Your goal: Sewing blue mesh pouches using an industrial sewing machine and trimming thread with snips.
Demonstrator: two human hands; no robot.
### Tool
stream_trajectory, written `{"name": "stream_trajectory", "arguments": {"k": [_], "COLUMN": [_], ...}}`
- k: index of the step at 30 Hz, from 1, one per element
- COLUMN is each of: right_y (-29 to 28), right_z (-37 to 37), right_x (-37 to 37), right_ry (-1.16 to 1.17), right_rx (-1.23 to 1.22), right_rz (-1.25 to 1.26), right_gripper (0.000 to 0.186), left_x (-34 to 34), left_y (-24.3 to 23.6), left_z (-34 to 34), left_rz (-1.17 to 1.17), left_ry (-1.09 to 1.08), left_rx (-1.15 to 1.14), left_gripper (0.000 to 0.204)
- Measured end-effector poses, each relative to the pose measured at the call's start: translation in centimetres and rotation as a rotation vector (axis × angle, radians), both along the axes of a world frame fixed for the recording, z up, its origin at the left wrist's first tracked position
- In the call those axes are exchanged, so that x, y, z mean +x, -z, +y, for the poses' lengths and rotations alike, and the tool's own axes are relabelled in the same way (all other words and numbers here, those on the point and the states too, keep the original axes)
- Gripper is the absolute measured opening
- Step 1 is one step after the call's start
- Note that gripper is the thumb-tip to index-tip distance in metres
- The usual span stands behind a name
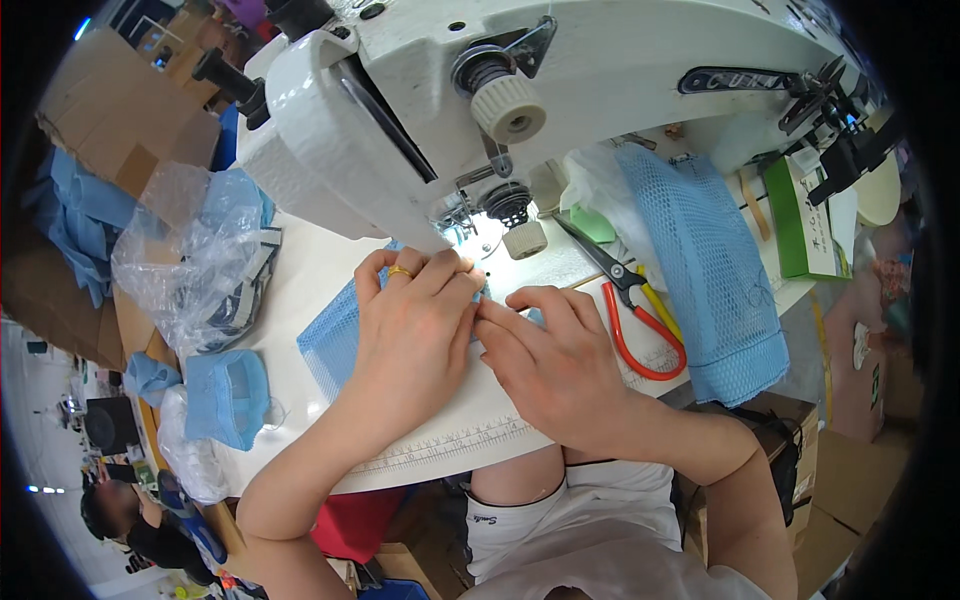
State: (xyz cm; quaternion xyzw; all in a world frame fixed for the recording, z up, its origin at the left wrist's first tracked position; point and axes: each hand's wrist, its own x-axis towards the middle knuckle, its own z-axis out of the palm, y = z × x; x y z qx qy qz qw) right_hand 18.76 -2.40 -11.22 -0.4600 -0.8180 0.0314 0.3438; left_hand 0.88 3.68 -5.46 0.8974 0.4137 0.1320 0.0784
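Though sheer, blue mesh (333,335) under left hand (415,318)

Left hand (415,318) and right hand (550,362) sit close, both curled.

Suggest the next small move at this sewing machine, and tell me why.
Probably ease the blue mesh slightly toward the needle area, keeping it flat: the left hand lies over it, the right hand has its fingers close beside the left's, and both are near that lit area. The scissors lie aside, so cutting seems less likely.
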Motion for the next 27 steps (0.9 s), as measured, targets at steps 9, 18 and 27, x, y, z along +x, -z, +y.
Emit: {"name": "stream_trajectory", "arguments": {"k": [9, 18, 27], "right_y": [-0.5, -0.6, -0.8], "right_z": [0.2, 0.1, 0.9], "right_x": [0.1, 0.1, 0.4], "right_ry": [0.006, 0.030, 0.013], "right_rx": [-0.005, -0.038, -0.170], "right_rz": [0.006, -0.015, 0.061], "right_gripper": [0.036, 0.038, 0.039], "left_x": [0.1, 0.2, -0.3], "left_y": [0.7, 1.0, 1.4], "left_z": [0.2, 0.2, -0.1], "left_rz": [-0.041, -0.048, -0.128], "left_ry": [-0.043, -0.036, -0.060], "left_rx": [0.048, 0.073, 0.087], "left_gripper": [0.029, 0.028, 0.033]}}
